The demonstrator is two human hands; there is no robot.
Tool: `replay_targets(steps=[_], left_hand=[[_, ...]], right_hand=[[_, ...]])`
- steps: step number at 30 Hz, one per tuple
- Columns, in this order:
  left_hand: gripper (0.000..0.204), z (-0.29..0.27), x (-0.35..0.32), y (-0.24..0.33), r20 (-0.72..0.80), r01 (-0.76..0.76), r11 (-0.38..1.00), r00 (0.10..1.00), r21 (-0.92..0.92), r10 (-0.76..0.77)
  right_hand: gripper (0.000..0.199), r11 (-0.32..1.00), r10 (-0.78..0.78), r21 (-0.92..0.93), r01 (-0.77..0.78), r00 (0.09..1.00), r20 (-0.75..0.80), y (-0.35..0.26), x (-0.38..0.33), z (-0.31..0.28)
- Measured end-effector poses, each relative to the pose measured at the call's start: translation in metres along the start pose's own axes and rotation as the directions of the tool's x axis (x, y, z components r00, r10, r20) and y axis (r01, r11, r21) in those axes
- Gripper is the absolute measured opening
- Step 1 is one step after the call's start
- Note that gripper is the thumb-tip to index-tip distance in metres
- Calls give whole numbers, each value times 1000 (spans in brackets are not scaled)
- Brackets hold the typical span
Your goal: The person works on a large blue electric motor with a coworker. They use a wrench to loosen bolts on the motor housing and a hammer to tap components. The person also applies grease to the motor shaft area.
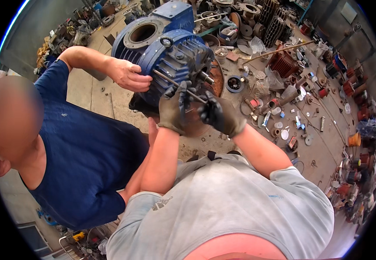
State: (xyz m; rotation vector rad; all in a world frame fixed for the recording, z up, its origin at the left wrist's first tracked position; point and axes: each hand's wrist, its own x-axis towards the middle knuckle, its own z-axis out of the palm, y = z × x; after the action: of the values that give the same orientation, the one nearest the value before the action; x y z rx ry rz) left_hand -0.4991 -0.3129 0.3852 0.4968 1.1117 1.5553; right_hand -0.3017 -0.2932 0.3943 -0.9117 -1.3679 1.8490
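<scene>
A big blue finned gearbox [178, 53] stands before me, with a round flanged opening and a short bare shaft [206, 78] sticking out toward the right. A long thin metal rod [167, 77] slants across its near side, its far end against the blue housing. My left hand [173, 108], in a dark work glove, has its fingers closed around the rod's middle. My right hand [222, 113], gloved too, is closed at the rod's near end; its fingertips partly hide that end. At the left, a co-worker's bare hand [129, 75] rests against the housing.
The co-worker in a dark blue shirt [84, 151] stands close at my left. A round rusty plate [216, 78] lies beyond the shaft. Loose parts, a black round tub [234, 84], a red finned motor housing [282, 63] and a long wooden stick [279, 51] cover the floor at right.
</scene>
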Motion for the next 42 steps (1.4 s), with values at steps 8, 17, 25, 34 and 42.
replay_targets(steps=[8,17,25,34,42], left_hand=[[24,15,-5,2,-107,-1,998,994,-64,-5],[22,2,3,5,-67,-23,1000,998,14,24],[21,14,-4,7,-128,-28,997,991,73,38],[29,18,-23,23,-124,-29,988,991,151,48],[27,16,-23,29,-118,-59,997,991,50,64]], right_hand=[[32,499,-524,-790,356,850,53,0,-2,2],[57,722,-109,-681,121,992,60,-27,-16,13],[57,-59,-375,-924,377,850,371,-53,-20,33],[33,635,-226,-623,457,881,416,-54,5,10],[40,998,-40,-48,51,978,203,-30,-1,2]])
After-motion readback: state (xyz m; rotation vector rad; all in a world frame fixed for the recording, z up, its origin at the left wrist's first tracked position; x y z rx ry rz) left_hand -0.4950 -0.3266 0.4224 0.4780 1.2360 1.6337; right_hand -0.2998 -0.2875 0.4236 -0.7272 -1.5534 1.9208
